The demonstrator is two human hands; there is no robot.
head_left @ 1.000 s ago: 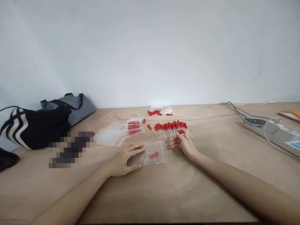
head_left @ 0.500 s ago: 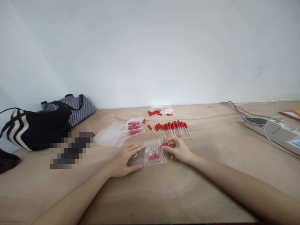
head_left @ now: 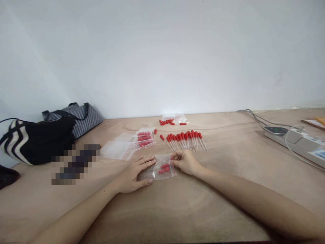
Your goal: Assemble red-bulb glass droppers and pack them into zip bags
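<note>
A clear zip-lock bag (head_left: pixel 159 174) lies flat on the wooden table. Inside it are droppers (head_left: pixel 164 168) with red rubber bulbs; their clear tubes are hard to make out. My left hand (head_left: pixel 137 174) rests on the bag's left part, fingers and thumb spread. At the bag's red-striped mouth, my right hand (head_left: pixel 184 161) has its fingers pinched on the edge; the fingertips are partly hidden. Just beyond the hands, several red-bulbed droppers (head_left: pixel 186 137) lie fanned out in a row. A filled bag (head_left: pixel 144 139) of droppers sits to the left of the row, beside flat bags (head_left: pixel 115 149).
Loose red bulbs (head_left: pixel 166 122) and a bag of clear tubes (head_left: pixel 175 118) lie near the wall. A black bag (head_left: pixel 50 139) and a striped bag (head_left: pixel 86 118) stand at left. A power strip (head_left: pixel 297 144) with cables is at right.
The dropper that my right hand held at the bag's mouth is now inside beside the other red bulbs. My right fingers have shifted slightly left onto the bag's edge. My left hand stays put.
</note>
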